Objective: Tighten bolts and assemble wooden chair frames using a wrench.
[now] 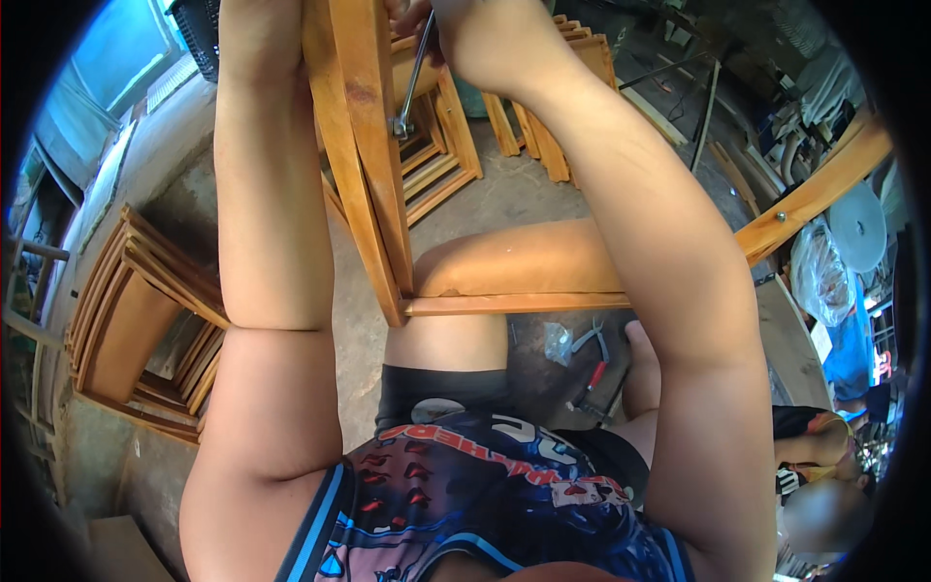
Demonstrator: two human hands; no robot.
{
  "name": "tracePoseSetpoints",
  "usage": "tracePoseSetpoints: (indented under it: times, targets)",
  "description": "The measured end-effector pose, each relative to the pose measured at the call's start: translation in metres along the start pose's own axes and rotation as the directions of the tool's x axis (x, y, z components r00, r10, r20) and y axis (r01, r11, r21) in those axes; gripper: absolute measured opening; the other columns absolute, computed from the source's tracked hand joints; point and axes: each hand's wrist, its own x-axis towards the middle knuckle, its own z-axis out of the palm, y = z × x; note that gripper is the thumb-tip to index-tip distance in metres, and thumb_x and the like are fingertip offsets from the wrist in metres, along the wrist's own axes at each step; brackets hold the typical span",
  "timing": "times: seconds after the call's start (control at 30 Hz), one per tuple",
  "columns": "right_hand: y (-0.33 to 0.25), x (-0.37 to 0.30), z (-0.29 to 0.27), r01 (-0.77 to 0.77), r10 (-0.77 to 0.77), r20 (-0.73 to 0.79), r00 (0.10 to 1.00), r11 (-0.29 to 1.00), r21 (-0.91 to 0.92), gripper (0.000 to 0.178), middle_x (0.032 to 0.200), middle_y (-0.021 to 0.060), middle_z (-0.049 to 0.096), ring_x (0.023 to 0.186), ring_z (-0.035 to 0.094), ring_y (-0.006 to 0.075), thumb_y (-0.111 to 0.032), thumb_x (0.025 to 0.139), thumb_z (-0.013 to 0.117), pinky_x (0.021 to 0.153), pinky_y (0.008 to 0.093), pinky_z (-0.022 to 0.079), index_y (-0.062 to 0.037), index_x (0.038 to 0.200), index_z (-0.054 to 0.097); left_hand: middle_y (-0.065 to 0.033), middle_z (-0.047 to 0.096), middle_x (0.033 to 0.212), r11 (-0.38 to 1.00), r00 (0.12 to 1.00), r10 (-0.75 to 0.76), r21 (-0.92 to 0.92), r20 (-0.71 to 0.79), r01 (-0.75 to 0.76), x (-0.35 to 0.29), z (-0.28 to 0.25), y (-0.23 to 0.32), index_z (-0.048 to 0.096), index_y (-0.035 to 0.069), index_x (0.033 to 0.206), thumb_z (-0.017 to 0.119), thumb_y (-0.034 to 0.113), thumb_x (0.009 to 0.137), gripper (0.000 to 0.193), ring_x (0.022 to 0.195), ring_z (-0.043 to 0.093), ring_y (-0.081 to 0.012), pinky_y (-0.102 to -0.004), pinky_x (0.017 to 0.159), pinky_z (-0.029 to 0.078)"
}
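Up at the top of the head view, the right hand [456, 24] is wrapped around a metal wrench [412, 78], whose end sits on a bolt in the wooden frame [364, 145]. The left hand [254, 19] is cut off, so I cannot tell its grip. The frame looks joined already; tightening seems left. Stacked frames [145, 310] and pliers [593, 364] crowd the floor [504, 194].
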Motion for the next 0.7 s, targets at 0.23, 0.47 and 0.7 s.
tracePoseSetpoints:
  times: [0.23, 0.47, 0.7]
  targets:
    - [-0.025, -0.008, -0.02, -0.522, 0.598, 0.115, 0.793, 0.571, 0.634, 0.022, 0.088, 0.0092, 0.066, 0.065, 0.065, 0.0172, -0.018, 0.111, 0.044, 0.054, 0.0311, 0.053, -0.0043, 0.125, 0.054, -0.0087, 0.059, 0.082, 0.988, 0.991, -0.132, -0.08, -0.019, 0.13, 0.0, 0.027, 0.003, 0.059, 0.001, 0.11, 0.063, 0.052, 0.097, 0.052, 0.056, 0.059, -0.0166, -0.0282, 0.045, 0.052]
    - [-0.007, -0.028, -0.036, -0.449, 0.497, 0.229, 0.837, 0.385, 0.806, 0.022, 0.088, 0.0078, 0.067, 0.065, 0.066, 0.0211, -0.016, 0.109, 0.047, 0.06, 0.0352, 0.058, -0.0053, 0.127, 0.053, -0.0081, 0.06, 0.092, 0.967, 0.982, 0.136, -0.232, 0.134, -0.102, -0.012, 0.041, 0.003, 0.058, -0.001, 0.115, 0.058, 0.053, 0.101, 0.056, 0.061, 0.061, -0.0172, -0.0287, 0.041, 0.051]
    - [0.011, -0.065, -0.067, -0.381, 0.49, 0.342, 0.802, -0.021, 0.924, 0.008, 0.083, 0.0061, 0.061, 0.068, 0.063, 0.0181, -0.009, 0.106, 0.046, 0.061, 0.0349, 0.054, -0.009, 0.111, 0.052, -0.0091, 0.066, 0.08, 0.991, 0.881, -0.062, -0.08, 0.469, 0.112, 0.011, 0.008, 0.003, 0.061, 0.005, 0.108, 0.054, 0.062, 0.099, 0.058, 0.079, 0.072, -0.023, -0.0345, 0.059, 0.061]
